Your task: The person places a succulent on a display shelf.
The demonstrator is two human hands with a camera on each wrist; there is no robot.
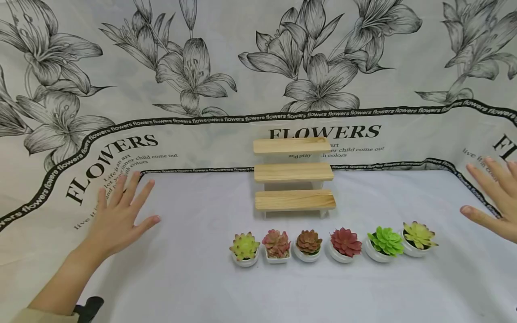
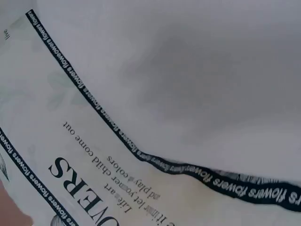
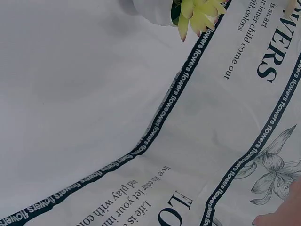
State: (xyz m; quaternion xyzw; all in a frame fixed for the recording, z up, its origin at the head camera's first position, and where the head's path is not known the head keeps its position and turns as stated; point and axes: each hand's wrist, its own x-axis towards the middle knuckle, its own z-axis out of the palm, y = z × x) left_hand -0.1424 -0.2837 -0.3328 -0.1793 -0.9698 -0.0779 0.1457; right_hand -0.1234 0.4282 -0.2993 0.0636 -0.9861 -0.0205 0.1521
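Note:
My left hand [image 1: 121, 220] hovers at the left with fingers spread, touching nothing. At the right edge, my right hand [image 1: 497, 197] is partly cut off, its fingers also straight and holding nothing. Between them stands a row of potted succulents: a yellow-green one [image 1: 244, 246], a pink one [image 1: 277, 244], a brown one [image 1: 308, 242], a dark red one [image 1: 345, 242], a bright green one [image 1: 385, 241] and another yellow-green one [image 1: 418, 235], which is nearest my right hand. Behind the row rises a three-step wooden display stand [image 1: 295, 200] with bare steps.
A white cloth [image 1: 186, 278] covers the table. Behind it hangs a backdrop [image 1: 226, 143] printed with lilies and the word FLOWERS, edged by black lettered bands. A black strap end [image 1: 90, 308] shows by my left sleeve [image 1: 44, 316].

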